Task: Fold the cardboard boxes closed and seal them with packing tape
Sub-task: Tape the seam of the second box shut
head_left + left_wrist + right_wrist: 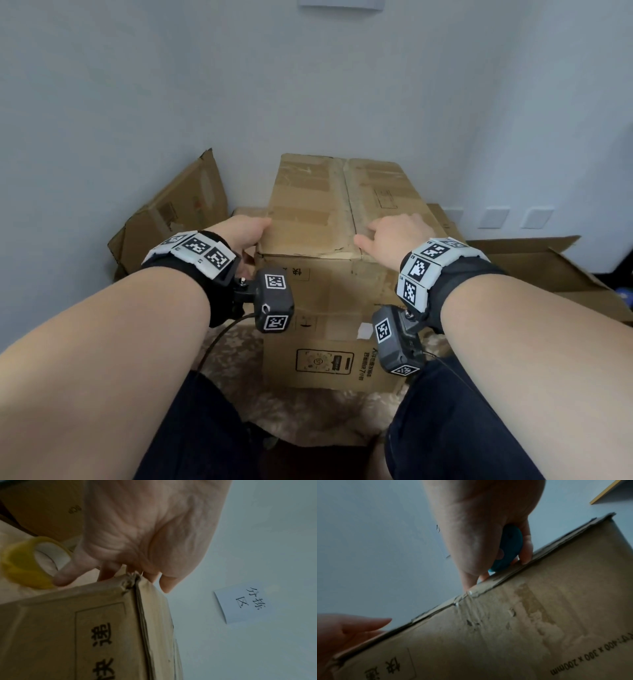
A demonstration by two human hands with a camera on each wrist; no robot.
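- The fingers point(164, 584) of the left hand point(245, 229) curl over the near left top corner of the cardboard box point(329, 274), thumb on top; a yellow tape roll point(29, 563) rings one finger.
- The right hand point(394, 233) pinches a small blue cutter point(506, 547), mostly hidden in its palm, against the box's top near edge.
- The box stands on a mottled beige carpet point(308, 411) before a pale wall point(137, 85), flaps folded shut, worn and scuffed, with old tape marks.
- Flattened cartons point(178, 209) lean behind it, partly cut off.
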